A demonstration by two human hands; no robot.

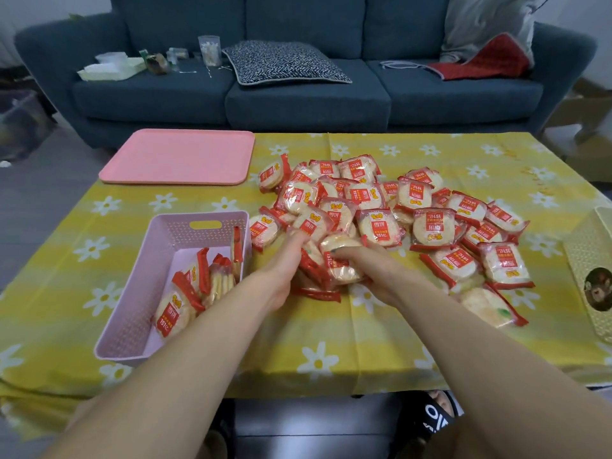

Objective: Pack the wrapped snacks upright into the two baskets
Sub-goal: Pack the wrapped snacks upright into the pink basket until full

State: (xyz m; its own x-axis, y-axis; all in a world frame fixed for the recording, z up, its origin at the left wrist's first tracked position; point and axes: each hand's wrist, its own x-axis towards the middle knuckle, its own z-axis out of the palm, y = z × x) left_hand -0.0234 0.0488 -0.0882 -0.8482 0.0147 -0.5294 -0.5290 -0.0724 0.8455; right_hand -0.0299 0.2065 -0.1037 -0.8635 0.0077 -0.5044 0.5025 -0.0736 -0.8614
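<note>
Head view, 1 frame. Both hands work at the near edge of the snack pile [390, 223], which lies on the yellow daisy tablecloth [331, 326].

Grip: the left hand [284, 276] and the right hand [371, 270] press toward each other on a small stack of packets [334, 263] standing on edge between them. Left fingers are curled round the stack's left side, fingertips reaching up onto a packet at the pile's edge. Right fingers wrap over the stack's top and right side; 1 nail shows dark polish. Stack clamped from both sides; exact packet count in it cannot be told.

Relative to the grip:
- Left and slightly nearer: pink basket [139, 313], its right wall just beside the left wrist. Inside it a row of packets [212, 279] stands on edge toward the right wall, and 1 packet leans face-up at the near end of that row.
- Beyond and right: the rest of the pile, packets lying flat and overlapping.
- Just near side, under the hands: 1 flat packet edge on the cloth.
- Far right, at the frame edge: yellow basket [592, 260], well apart from the hands.
- Far left beyond the pink basket: pink tray [178, 157].
- Behind the table: blue sofa [298, 94] with a patterned cushion [284, 62].
</note>
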